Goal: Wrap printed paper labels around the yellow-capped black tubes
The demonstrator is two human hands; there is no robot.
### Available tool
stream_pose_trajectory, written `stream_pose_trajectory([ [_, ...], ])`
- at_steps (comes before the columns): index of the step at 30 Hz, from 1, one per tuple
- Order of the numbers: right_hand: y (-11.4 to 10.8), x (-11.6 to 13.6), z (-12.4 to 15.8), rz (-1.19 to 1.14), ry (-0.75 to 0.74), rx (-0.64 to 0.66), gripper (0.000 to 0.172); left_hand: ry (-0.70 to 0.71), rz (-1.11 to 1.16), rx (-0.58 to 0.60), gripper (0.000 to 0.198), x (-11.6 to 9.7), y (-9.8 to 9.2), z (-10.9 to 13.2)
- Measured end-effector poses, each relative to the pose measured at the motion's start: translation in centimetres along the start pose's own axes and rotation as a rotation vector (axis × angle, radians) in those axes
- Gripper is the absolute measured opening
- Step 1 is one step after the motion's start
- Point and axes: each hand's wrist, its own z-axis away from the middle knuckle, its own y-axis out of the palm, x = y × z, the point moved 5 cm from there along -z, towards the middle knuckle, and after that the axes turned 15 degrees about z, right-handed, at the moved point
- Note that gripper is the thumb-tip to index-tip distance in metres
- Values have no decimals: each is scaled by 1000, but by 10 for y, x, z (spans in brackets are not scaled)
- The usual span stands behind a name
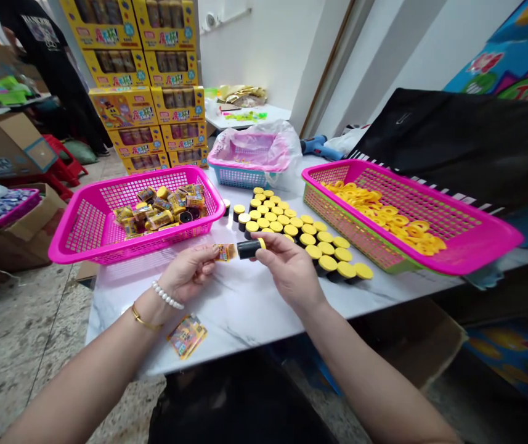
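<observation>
The black tub [247, 250] with its yellow lid is held over the table [240, 302], just left of the standing tubs [283, 219]. The right hand's [286, 265] grip is clamped around its lid end; the left hand's [190, 269] grip is pinched on a printed wrapper [225, 251] close to the tub's other end, touching or not I cannot tell. The thin wrapper could crease if the two meet out of line, and the tub could twist if the hold by the lid slackens. A stray right knuckle might topple the nearest of the standing tubs. Nearer than those tubs and to their left, loose wrappers [187, 336] lie by the table's edge, where the left forearm could sweep them off.
</observation>
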Motion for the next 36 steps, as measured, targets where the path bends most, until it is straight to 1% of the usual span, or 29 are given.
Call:
stream_pose_trajectory([
  [1,5,-4,-2,-90,52,12,38,-2,20,-1,13,0,0,0],
  [3,11,-8,-4,-168,109,0,38,-6,44,-2,12,1,1,0],
  [5,14,-10,-4,-195,141,-5,39,-8,47,11,12,3,3,0],
  [9,19,-10,-1,-241,210,27,43,-9,46,36,14,5,6,1],
  [11,18,-10,0,-200,222,-5,44,-1,67,37,15,5,6,0],
  [13,18,-7,1,-115,202,-39,43,6,86,44,15,5,6,0],
  [16,20,1,4,-20,115,-56,38,8,99,41,14,5,7,1],
  [20,20,8,6,24,-2,-105,35,38,98,7,12,5,9,4],
  [23,18,10,3,23,-53,-134,35,65,41,29,14,6,11,5],
  [25,18,12,0,6,-71,-96,36,100,7,60,17,6,12,5],
  [29,20,12,-2,-37,-35,60,39,155,3,97,21,2,10,4],
  [34,19,4,-5,-160,32,108,37,183,-16,173,30,-1,11,4],
  [36,19,1,-7,-165,50,118,37,181,-36,186,34,0,12,5],
])
